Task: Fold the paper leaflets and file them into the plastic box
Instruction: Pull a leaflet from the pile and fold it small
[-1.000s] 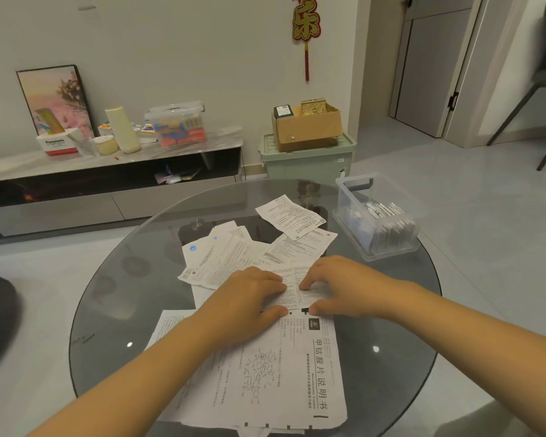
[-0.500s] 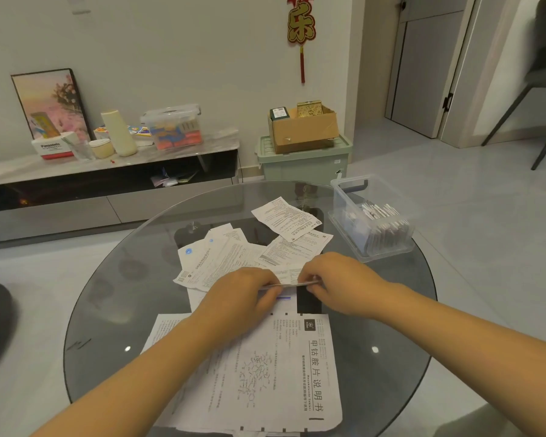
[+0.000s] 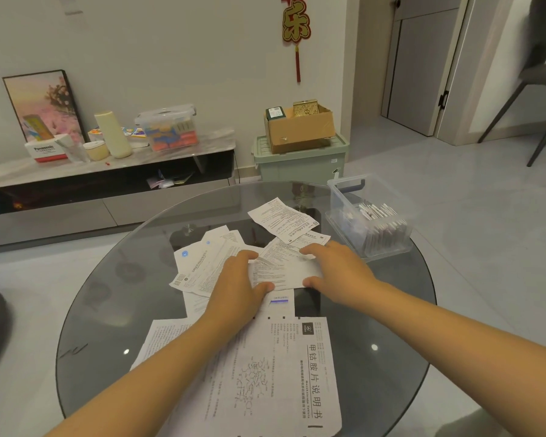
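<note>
Both hands hold one small leaflet (image 3: 284, 272) on the glass table (image 3: 114, 298): left hand (image 3: 237, 285) pinches its left edge, right hand (image 3: 334, 272) its right edge. Plastic box (image 3: 372, 216) sits far right, folded leaflets standing inside.

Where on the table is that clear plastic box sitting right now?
In the head view, the clear plastic box sits at the far right edge of the round glass table, just beyond the right hand, with folded leaflets standing inside.

White wall (image 3: 171, 42), pale tiled floor (image 3: 454, 190), low media console (image 3: 108, 190), grey door (image 3: 420, 67), round glass table (image 3: 108, 294)
</note>
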